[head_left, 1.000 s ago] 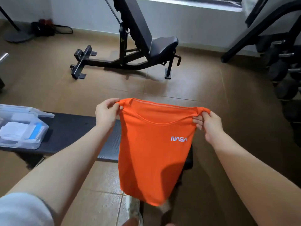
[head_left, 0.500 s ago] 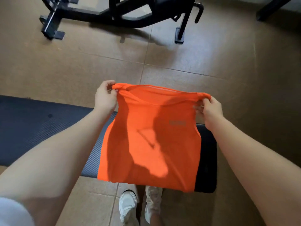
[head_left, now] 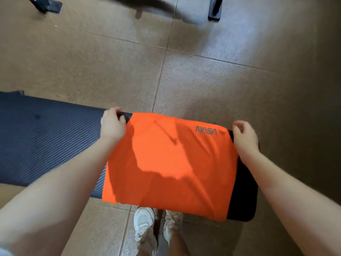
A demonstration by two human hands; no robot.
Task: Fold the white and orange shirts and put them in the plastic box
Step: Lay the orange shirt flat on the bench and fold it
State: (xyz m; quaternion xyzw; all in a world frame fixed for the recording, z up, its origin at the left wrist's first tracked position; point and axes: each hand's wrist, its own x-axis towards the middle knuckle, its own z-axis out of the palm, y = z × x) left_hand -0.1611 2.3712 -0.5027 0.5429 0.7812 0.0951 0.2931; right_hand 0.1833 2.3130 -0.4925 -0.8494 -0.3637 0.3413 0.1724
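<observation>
The orange shirt, with a grey NASA logo near its far right corner, lies flat across the right end of the black padded bench. My left hand rests at the shirt's far left corner, fingers loosely curled, and bare bench shows between thumb and fingers. At the far right corner is my right hand, its fingers apart and slightly blurred, with no fabric pinched in it. The shirt's near edge hangs a little over the bench front. The white shirt and the plastic box are out of view.
Brown tiled floor lies beyond the bench. Black feet of a weight bench stand at the top edge. My white shoes are on the floor below the bench's front edge.
The shirt went from hanging by its shoulders to lying flat on the bench. Both hands lowered and loosened off its corners. The camera tilted down, so the plastic box left the view.
</observation>
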